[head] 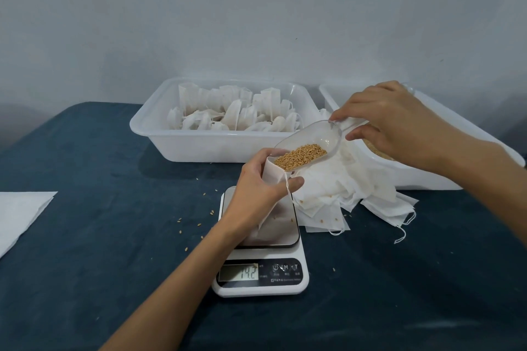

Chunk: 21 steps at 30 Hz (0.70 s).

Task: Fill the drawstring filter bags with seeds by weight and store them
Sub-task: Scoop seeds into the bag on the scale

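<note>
Head cam, close, looking fwd/down at table (85,265).

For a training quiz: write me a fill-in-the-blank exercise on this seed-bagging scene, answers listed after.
1. The right hand tips a clear scoop of ___ toward the bag.
2. The left hand holds the open filter bag over the ___.
3. The tub behind the scale holds filled ___.

Answers: seeds; scale; bags
</note>
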Available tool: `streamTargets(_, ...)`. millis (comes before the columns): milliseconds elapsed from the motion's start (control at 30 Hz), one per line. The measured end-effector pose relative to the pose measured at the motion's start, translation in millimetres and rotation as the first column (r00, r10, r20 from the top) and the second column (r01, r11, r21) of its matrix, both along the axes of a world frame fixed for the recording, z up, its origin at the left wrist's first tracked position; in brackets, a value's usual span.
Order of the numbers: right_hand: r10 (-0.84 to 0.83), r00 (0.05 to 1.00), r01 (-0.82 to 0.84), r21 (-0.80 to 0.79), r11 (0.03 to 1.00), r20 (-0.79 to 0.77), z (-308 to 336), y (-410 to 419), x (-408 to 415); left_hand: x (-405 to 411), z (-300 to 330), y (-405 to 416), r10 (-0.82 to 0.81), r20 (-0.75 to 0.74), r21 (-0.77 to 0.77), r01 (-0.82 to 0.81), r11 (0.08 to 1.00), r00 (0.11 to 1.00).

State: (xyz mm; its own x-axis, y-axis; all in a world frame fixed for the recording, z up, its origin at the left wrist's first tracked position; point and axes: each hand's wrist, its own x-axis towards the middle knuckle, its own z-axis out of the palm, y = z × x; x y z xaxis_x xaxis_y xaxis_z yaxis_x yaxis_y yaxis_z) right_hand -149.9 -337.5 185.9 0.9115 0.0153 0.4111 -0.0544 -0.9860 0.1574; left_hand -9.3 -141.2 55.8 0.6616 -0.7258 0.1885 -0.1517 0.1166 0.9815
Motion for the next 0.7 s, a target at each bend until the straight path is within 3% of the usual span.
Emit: streamTargets(700,0.004,1.0,-0.004,-0.003,1.0,0.01,1.2,2.0,1.2,-0.2,2.0,0.8,0.004,-0.001,-0.006,-0.004,1.0,1.0)
